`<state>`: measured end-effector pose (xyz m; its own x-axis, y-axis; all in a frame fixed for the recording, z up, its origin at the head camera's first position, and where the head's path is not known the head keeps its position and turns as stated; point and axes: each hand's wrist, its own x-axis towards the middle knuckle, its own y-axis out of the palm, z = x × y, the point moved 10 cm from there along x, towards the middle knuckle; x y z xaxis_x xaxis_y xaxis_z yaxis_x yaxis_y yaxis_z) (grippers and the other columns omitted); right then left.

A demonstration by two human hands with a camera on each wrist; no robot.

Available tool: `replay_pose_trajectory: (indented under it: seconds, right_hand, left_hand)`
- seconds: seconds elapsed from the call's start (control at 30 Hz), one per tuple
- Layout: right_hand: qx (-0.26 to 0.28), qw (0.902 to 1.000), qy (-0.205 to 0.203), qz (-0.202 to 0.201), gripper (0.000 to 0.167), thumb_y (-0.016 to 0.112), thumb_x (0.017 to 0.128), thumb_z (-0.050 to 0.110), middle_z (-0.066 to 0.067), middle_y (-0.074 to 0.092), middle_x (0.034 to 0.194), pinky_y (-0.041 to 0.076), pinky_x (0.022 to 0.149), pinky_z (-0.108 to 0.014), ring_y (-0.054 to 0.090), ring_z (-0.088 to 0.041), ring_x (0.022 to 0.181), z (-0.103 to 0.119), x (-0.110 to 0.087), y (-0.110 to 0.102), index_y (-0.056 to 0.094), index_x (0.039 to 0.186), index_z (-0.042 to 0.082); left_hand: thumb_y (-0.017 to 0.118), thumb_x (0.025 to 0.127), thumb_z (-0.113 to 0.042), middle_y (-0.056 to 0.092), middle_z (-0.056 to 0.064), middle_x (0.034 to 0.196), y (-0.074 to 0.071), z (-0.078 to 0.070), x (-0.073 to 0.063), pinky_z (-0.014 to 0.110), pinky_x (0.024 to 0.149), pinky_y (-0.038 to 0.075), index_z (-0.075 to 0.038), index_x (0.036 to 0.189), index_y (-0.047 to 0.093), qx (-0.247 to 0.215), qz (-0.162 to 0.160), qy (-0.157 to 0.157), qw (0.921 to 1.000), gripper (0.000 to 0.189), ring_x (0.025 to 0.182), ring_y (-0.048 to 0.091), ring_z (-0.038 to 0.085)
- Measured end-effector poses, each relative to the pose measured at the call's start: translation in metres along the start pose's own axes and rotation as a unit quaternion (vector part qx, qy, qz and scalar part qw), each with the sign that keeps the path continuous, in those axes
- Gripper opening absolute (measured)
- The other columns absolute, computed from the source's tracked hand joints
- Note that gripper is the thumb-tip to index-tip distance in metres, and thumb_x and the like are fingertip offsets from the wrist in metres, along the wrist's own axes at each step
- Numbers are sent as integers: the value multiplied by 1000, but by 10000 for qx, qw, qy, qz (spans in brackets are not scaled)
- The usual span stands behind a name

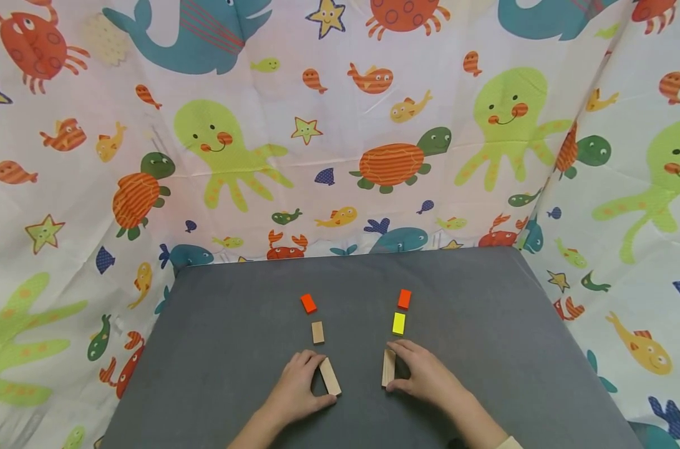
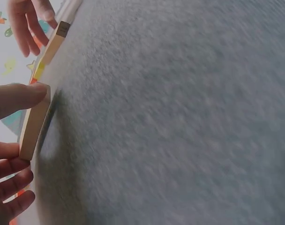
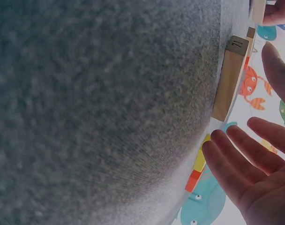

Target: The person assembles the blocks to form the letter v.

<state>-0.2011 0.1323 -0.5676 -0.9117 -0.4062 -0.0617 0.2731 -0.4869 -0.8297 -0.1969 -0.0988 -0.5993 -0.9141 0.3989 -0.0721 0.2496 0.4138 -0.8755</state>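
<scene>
By its two ends, my left hand (image 1: 299, 388) pinches a plain wooden block (image 1: 330, 376). In the left wrist view the thumb (image 2: 32, 93) presses on one end and fingertips touch the other. To the right, my right hand (image 1: 424, 373) is spread around a second long wooden block (image 1: 388, 368). The right wrist view shows gaps between this block (image 3: 230, 79) and the thumb and fingers; its end bears a dark printed mark. Beyond the left hand lie a short wooden block (image 1: 317, 332) and an orange block (image 1: 309, 304). Beyond the right hand lie a yellow block (image 1: 398, 323) and another orange block (image 1: 404, 299).
Grey cloth covers the table (image 1: 233, 324). Its back edge meets a hanging curtain (image 1: 317, 156) printed with sea animals, which also runs down both sides. The blocks form two columns with a strip of cloth between them.
</scene>
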Motion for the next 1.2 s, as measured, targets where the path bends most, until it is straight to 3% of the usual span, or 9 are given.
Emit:
replay_pose_trajectory:
  seconds: [0.43,0.7,1.2]
  right_hand:
    - [-49,9999,84,-103,86,94,67,37,-14,59,137,48,102,-52,58,-34,124,-4,3,7,59,139,5]
    - [-92,9998,61,-175,86,94,66,37,-13,60,135,49,101,-52,60,-33,122,-5,3,7,60,138,6]
    - [-167,9994,285,-79,85,96,63,38,-10,61,130,50,100,-50,60,-28,118,-10,4,10,63,134,5]
  left_hand:
    - [85,73,-48,55,0,127,-4,-18,15,44,100,48,-11,135,59,-139,-403,181,9989,77,118,51,20]
    - [83,76,-50,55,5,127,6,-25,26,48,104,45,-8,137,57,-10,3,121,9999,79,125,50,26]
    - [84,75,-54,56,4,126,16,-34,38,48,104,44,-10,135,59,196,-38,140,9997,79,121,50,25]
